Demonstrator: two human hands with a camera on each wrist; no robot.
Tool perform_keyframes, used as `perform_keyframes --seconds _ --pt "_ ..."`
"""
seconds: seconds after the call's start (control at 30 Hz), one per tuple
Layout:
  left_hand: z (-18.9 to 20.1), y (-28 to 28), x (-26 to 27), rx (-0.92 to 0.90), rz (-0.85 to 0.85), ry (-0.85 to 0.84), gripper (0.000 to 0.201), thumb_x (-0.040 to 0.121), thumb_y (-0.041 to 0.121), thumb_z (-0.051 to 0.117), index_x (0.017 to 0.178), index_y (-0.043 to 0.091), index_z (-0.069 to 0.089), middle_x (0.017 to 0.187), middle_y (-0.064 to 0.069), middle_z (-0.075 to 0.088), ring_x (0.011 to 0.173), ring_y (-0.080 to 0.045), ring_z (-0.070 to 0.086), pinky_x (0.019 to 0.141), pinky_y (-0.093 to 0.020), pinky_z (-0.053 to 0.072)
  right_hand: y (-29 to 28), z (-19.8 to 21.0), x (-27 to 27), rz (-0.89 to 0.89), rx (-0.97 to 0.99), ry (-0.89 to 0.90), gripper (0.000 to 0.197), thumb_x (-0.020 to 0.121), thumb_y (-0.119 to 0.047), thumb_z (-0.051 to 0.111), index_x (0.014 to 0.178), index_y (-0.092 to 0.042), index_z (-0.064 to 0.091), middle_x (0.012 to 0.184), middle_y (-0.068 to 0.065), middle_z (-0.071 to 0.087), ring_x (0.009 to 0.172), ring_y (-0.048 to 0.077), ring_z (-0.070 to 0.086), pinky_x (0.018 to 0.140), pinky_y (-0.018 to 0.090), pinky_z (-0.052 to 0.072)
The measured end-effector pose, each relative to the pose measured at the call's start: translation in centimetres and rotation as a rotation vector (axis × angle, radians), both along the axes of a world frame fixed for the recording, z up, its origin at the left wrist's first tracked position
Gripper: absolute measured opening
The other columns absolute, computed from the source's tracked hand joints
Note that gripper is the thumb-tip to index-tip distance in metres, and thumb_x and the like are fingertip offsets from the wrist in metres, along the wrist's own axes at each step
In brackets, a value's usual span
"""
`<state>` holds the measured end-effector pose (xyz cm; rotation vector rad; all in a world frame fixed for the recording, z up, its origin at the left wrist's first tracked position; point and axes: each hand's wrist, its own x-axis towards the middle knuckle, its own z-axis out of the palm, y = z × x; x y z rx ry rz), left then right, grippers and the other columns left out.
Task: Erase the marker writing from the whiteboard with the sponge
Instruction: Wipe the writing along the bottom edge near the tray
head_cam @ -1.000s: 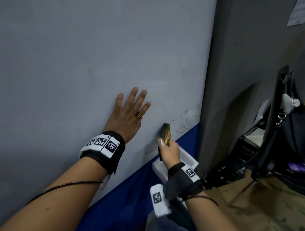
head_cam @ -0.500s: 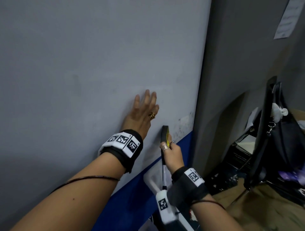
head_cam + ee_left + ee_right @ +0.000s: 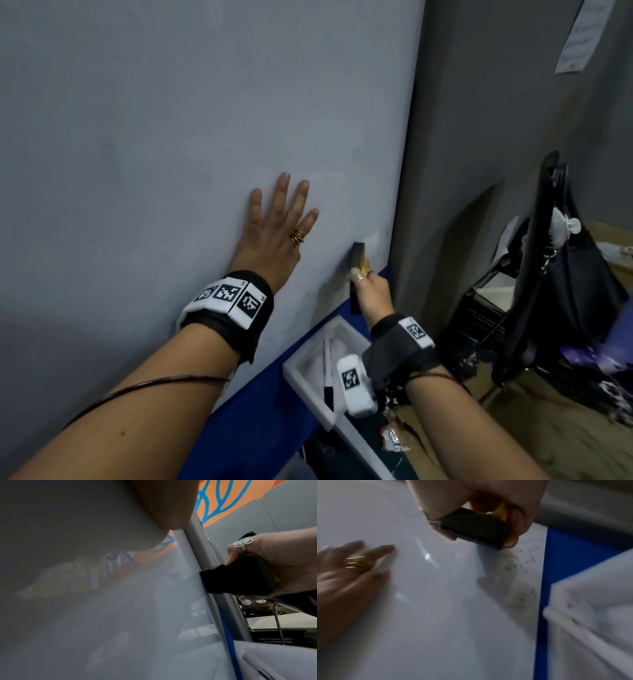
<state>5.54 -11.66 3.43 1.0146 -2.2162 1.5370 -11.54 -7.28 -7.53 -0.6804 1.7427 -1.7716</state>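
Closest to the camera, a white tray (image 3: 310, 356) sits low by the blue strip (image 3: 260, 404) along the bottom of the whiteboard (image 3: 171, 137). A black and white pen (image 3: 327, 370) lies inside the tray.

A little farther on, the right hand (image 3: 371, 294) holds the sponge (image 3: 357, 263). The thumb and fingers are curled around it. The sponge is black with a yellow side. Its black side presses on the whiteboard near the bottom right corner, just above the blue strip. In the right wrist view, faint gray smudges (image 3: 520, 596) show on the board below the sponge, beside the blue strip.

To the left of the sponge, and a bit higher, the left hand (image 3: 274, 236) lies flat on the whiteboard. Its fingers are straight and spread a little. It holds nothing. A gold ring (image 3: 297, 236) is on one finger. Both wrists wear black bands with black and white square tags.

Farther off to the right, past the board's edge, a gray wall (image 3: 496, 120) stands. A black bag (image 3: 575, 274) hangs near it. A sheet of paper (image 3: 582, 34) is stuck high on the wall.
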Motion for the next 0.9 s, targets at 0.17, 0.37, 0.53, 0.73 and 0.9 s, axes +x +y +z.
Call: perform_keyframes --seconds 0.17,0.37,0.53,0.73,0.9 --pt "0.2 0.1 -0.1 0.037 -0.020 0.013 0.066 0.093 0.042 0.036 0.151 0.030 0.007 0.157 -0.012 -0.009 0.137 -0.044 -0.011 0.099 -0.066 -0.022 -2.1 1.1 -2.9 -0.099 0.096 -0.010 0.047 0.089 -0.028 0.056 0.128 -0.002 0.054 0.117 0.011 0.060 0.109 0.025 0.056 0.098 0.036 0.042" --pt "0.0 0.1 0.0 0.045 -0.035 -0.018 0.065 0.095 0.038 0.034 0.152 0.028 0.002 0.158 -0.014 -0.010 0.137 -0.046 -0.014 0.098 -0.067 -0.022 -3.8 4.4 -8.9 -0.159 0.179 -0.036 0.040 0.089 -0.024 0.056 0.119 0.001 0.060 0.110 0.012 0.060 0.103 0.024 0.057 0.080 0.027 0.042" --pt "-0.1 -0.2 0.0 0.044 -0.043 0.005 0.066 0.095 0.037 0.037 0.152 0.028 0.003 0.157 -0.015 -0.012 0.137 -0.046 -0.014 0.097 -0.067 -0.024 1.3 1.3 -0.8 0.010 0.105 -0.163 0.021 0.087 -0.015 0.058 0.067 -0.017 0.055 0.063 -0.001 0.051 0.056 0.012 0.042 0.047 0.020 0.032" --pt "-0.1 -0.1 -0.1 0.076 -0.018 0.015 0.067 0.096 0.037 0.034 0.151 0.027 -0.003 0.151 -0.016 -0.025 0.135 -0.046 -0.018 0.094 -0.067 -0.028 2.6 1.3 2.6 0.089 0.082 -0.208 0.020 0.090 -0.012 0.054 0.071 -0.017 0.055 0.070 -0.002 0.051 0.065 0.009 0.046 0.059 0.022 0.037" --pt "0.1 0.2 -0.1 0.082 -0.014 -0.022 0.065 0.098 0.039 0.031 0.151 0.027 -0.004 0.155 -0.016 -0.019 0.134 -0.047 -0.019 0.093 -0.068 -0.027 -1.8 -0.8 -7.2 -0.060 0.114 -0.374 0.020 0.062 -0.032 0.063 0.060 -0.018 0.050 0.058 0.000 0.051 0.049 0.014 0.047 0.048 0.022 0.039"
